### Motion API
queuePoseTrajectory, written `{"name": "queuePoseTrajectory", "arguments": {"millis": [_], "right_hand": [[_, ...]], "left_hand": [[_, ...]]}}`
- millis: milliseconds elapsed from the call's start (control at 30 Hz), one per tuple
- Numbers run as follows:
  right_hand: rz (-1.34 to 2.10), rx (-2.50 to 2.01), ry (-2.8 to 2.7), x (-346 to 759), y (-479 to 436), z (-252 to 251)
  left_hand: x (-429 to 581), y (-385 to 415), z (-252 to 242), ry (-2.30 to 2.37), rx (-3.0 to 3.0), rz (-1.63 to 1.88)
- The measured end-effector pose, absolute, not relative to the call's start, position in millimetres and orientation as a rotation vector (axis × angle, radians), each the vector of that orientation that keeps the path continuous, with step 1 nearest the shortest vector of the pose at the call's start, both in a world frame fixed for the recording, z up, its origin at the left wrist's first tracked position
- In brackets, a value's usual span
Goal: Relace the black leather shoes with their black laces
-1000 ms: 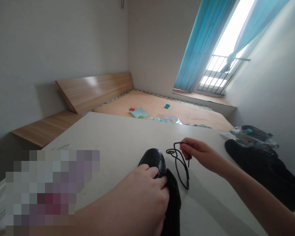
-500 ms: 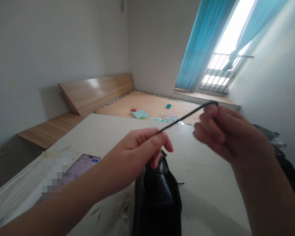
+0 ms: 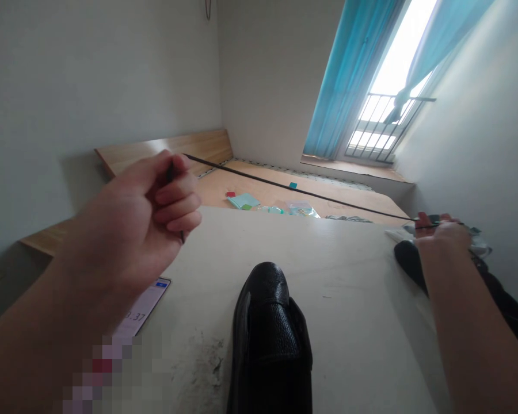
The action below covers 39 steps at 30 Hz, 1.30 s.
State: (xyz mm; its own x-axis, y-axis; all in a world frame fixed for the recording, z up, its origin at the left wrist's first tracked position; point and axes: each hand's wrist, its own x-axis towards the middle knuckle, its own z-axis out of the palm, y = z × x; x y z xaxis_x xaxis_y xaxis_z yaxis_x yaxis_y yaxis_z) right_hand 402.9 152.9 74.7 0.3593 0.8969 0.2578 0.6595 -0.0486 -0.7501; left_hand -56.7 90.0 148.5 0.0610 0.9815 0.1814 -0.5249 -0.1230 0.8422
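Note:
A black shoelace [image 3: 293, 188] is stretched taut in the air between my two hands. My left hand [image 3: 144, 210] is closed round its left end, raised at the left. My right hand [image 3: 440, 233] pinches the other end far to the right, above the table's right edge. Below the lace a black leather shoe [image 3: 270, 339] lies on the white table [image 3: 354, 299], toe pointing away from me, untouched by either hand.
A phone [image 3: 144, 307] with a lit screen lies on the table at the left. Black fabric and a white object [image 3: 479, 270] sit at the right edge. Behind the table are a wooden bed frame [image 3: 164, 150] with small coloured items [image 3: 246, 200], and a curtained window [image 3: 384, 109].
My hands have drawn apart, left going left and up, right going far right, pulling the lace from a loose loop into a straight line. My left hand has left the shoe.

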Motion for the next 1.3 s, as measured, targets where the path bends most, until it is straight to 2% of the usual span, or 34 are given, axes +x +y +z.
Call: {"name": "queuePoseTrajectory", "arguments": {"millis": [100,267,367,500,633,767,833,967,1100,1200,1300], "right_hand": [[0.288,-1.845,-1.189,403,154,68],[0.418,-1.939,-1.229,377,162,70],[0.537,-2.006,-1.390,348,162,75],[0.747,-1.879,-1.645,298,149,87],[1.150,-1.482,-1.899,256,127,99],[1.423,-1.102,-2.030,240,114,101],[1.402,-1.106,-2.164,236,112,101],[1.087,-1.426,-2.337,225,108,102],[0.908,-1.482,-2.434,212,100,104],[0.908,-1.434,-2.510,209,94,100],[1.084,-1.435,-2.590,214,89,91]], "left_hand": [[-62,94,147,0.766,1.124,1.480],[-66,94,126,1.408,1.928,1.008],[-65,91,116,1.578,2.046,0.853],[-50,82,113,1.364,2.143,0.615],[-25,69,104,1.065,2.279,0.439],[-9,64,85,1.025,2.398,0.269],[-6,65,79,1.040,2.403,0.216],[0,67,75,1.120,2.364,0.211],[4,65,73,1.191,2.352,0.212],[6,65,70,1.180,2.372,0.206],[7,66,67,1.160,2.389,0.207]]}}
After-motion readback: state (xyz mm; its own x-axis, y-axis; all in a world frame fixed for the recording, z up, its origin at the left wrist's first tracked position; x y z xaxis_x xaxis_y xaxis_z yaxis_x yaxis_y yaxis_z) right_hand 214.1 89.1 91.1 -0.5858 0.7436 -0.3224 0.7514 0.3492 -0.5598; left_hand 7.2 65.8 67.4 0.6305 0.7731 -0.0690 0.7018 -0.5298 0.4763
